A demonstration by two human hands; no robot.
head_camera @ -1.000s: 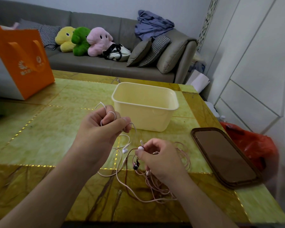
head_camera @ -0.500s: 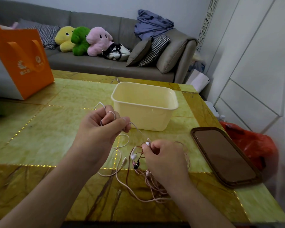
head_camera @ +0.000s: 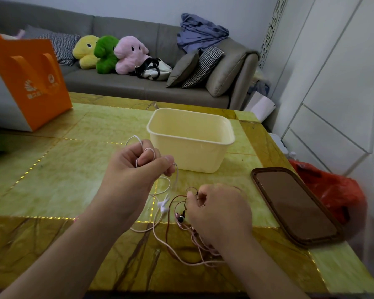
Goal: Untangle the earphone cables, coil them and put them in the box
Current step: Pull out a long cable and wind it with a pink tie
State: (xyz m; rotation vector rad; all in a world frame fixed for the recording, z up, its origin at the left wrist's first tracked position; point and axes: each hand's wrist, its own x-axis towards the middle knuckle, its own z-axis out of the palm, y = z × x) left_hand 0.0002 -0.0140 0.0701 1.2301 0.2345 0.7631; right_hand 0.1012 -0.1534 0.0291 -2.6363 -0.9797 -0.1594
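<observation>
The left hand (head_camera: 136,169) holds loops of thin white earphone cable (head_camera: 138,145) in curled fingers, before the cream plastic box (head_camera: 190,141). The right hand (head_camera: 220,210) pinches dark red cable (head_camera: 171,203) from the tangle on the green desk (head_camera: 63,169).

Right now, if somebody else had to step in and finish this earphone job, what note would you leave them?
Left hand: grips loops of the white cable, partly wound round its fingers.
Right hand: pinches the dark red cable in the tangle on the table.
Box: behind the hands; nothing shows inside, though its floor is hidden.
Done: white coil begun.
Left: free the strands, coil each, box them.
</observation>
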